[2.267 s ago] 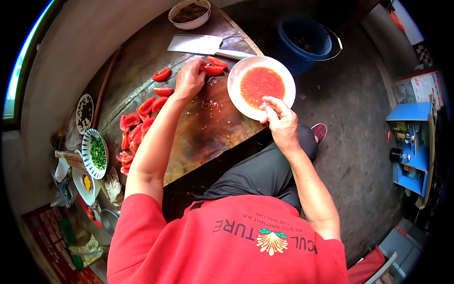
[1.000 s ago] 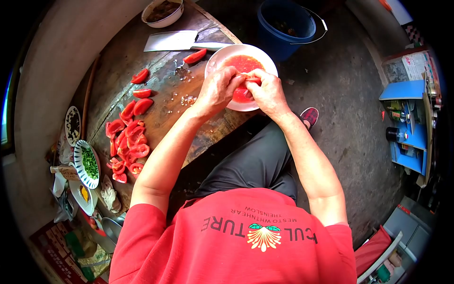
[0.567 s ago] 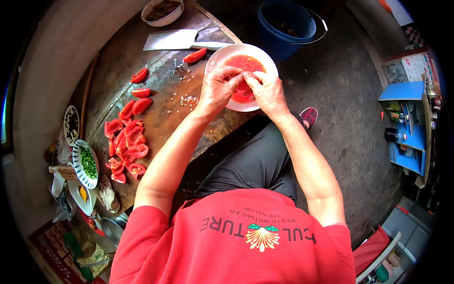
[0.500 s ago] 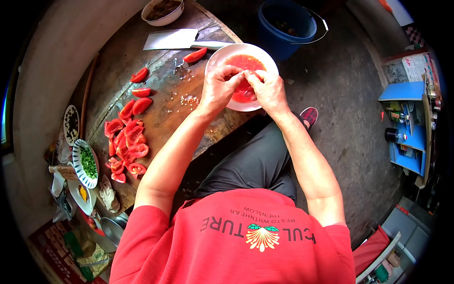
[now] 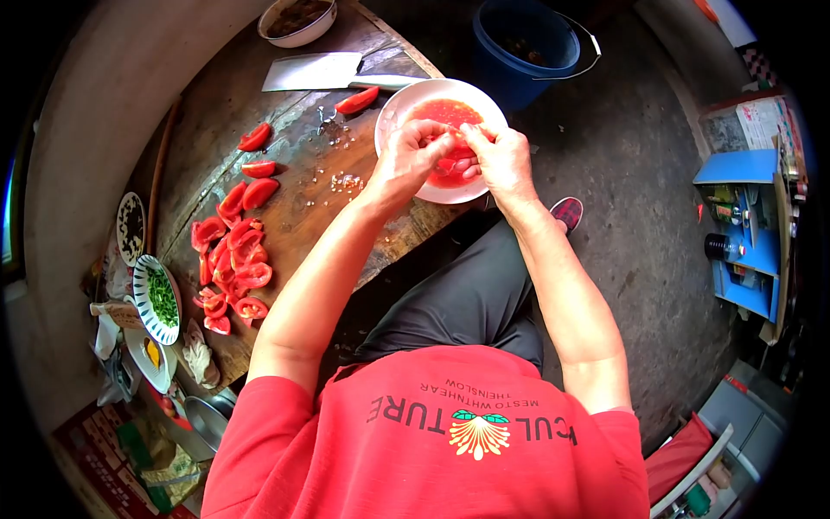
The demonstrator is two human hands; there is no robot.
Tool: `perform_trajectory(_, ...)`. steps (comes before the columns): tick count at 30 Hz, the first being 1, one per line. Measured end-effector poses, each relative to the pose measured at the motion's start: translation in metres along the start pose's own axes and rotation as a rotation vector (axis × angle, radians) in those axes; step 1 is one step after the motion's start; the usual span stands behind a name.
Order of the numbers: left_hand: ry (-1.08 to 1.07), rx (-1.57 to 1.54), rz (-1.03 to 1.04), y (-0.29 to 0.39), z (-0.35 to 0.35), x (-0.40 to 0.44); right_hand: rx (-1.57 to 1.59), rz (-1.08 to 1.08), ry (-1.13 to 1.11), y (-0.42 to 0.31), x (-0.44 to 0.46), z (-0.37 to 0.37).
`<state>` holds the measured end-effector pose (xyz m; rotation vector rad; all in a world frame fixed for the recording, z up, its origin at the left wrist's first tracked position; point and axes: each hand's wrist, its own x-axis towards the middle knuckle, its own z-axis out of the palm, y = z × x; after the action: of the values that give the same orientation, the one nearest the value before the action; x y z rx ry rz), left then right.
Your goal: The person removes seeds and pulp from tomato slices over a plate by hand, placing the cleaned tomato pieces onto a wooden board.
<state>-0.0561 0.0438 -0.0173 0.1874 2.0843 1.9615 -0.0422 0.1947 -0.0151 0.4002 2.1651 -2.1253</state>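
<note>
Above a white bowl point(image 5: 497, 117) of red tomato pulp point(image 5: 438, 111), my two hands meet with bent fingers. My left hand point(image 5: 411, 154) is closed, pinching a small red tomato piece point(image 5: 453, 141) that its fingers mostly cover. Close against it, my right hand point(image 5: 499, 160) is closed on the same piece, its fingertips turned inward over the bowl. Tomato wedges point(image 5: 231, 259) lie heaped on the wooden table to the left. A single wedge point(image 5: 357, 101) rests beside the bowl, near a cleaver point(image 5: 313, 72) lying flat.
Pale bits point(image 5: 347, 182) are scattered on the table point(image 5: 303, 233). A blue bucket point(image 5: 527, 65) stands beyond the bowl. At the left are a dish of chopped greens point(image 5: 162, 296) and a plate with dark pieces point(image 5: 130, 228). An enamel bowl point(image 5: 296, 35) sits at the far end.
My fingertips have drawn slightly apart, and red shows between them now. My right hand has shifted a little to the right. The wedges and bowl stay where they were.
</note>
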Motion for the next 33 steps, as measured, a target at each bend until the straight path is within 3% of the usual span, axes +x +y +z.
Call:
perform_trajectory(7, -0.033, 0.17, -0.113, 0.006, -0.009, 0.002, 0.033, -0.005, -0.137, -0.004, -0.008, 0.005)
perform_trajectory(13, -0.018, 0.397, 0.07, 0.0, -0.007, 0.0, -0.045, -0.061, -0.143, 0.003, -0.006, 0.005)
perform_trajectory(17, -0.013, 0.311, 0.131, 0.003, -0.007, -0.003, -0.092, -0.108, -0.127, 0.007, -0.006, 0.003)
perform_trajectory(20, 0.015, 0.325, 0.202, -0.003, -0.006, -0.002, -0.266, -0.294, -0.072, 0.008, -0.004, 0.004)
perform_trajectory(26, -0.007, 0.359, 0.236, -0.002, -0.005, -0.001, -0.395, -0.237, -0.061, -0.007, -0.006, 0.009)
perform_trajectory(33, -0.056, 0.329, 0.216, 0.006, -0.01, -0.008, -0.351, -0.372, -0.062, 0.006, -0.005, 0.002)
